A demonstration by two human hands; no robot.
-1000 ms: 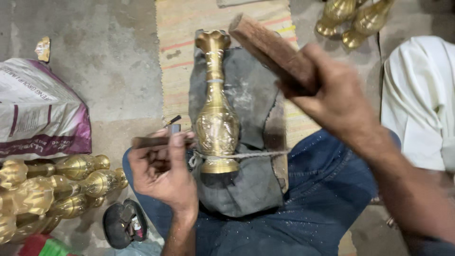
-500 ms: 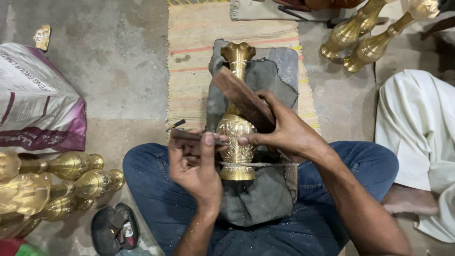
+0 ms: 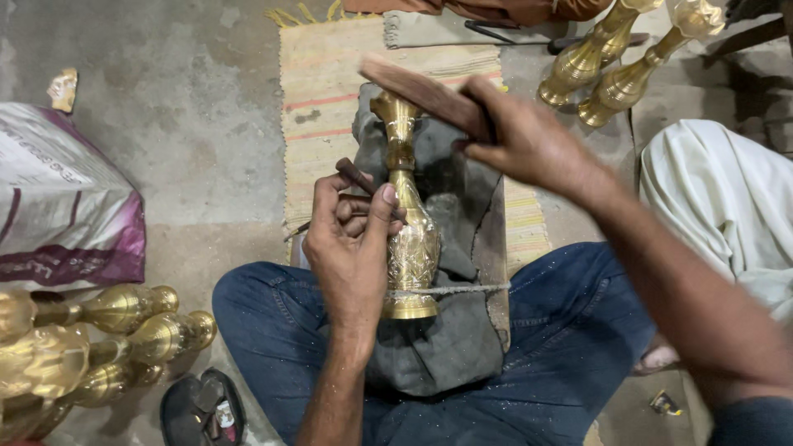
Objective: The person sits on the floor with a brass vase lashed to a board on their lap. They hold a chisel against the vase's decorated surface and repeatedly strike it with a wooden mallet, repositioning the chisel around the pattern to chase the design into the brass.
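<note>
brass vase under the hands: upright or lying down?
Lying down: the brass vase rests lengthwise on the grey pad, a cord crossing its base.

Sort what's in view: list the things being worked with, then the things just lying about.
In use:
left hand holding a thin dark metal punch
right hand gripping a brown wooden block
engraved brass vase on a grey cloth pad

Lying about:
finished brass vases, left
two brass vases, top right
printed sack
striped mat
</note>
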